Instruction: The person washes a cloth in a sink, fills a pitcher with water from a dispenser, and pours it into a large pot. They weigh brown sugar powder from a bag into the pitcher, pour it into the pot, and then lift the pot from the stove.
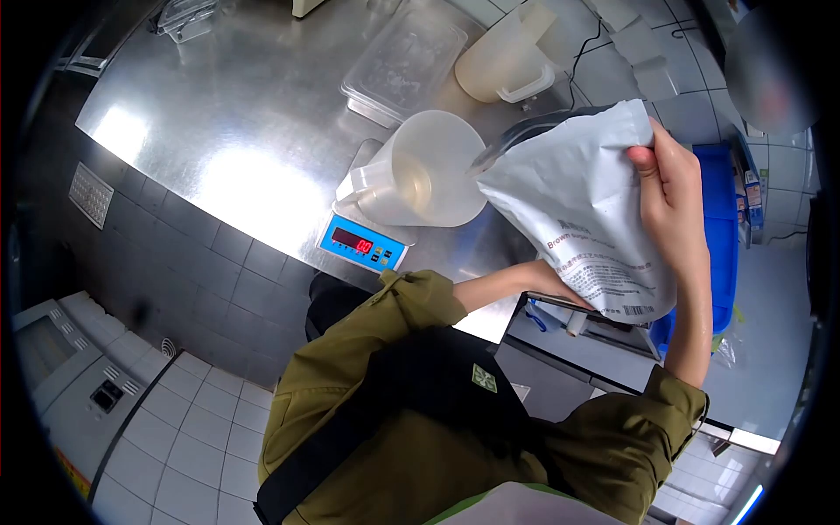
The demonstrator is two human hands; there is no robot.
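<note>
The right hand [669, 188] has its grip clenched on the upper edge of the grey-white printed plastic pouch [582, 219]. The left hand [556, 284] supports the base from below — its grip cannot be told. The pouch is held in the air, tilted, with its open corner at the 3 o'clock rim of the translucent plastic measuring jug [429, 171] on the blue-fronted digital scale [363, 243], which stands on the stainless steel desk [245, 114]. Hazard: too steep a tilt may release a surge — contents would clear the rim and foul scale and desk.
</note>
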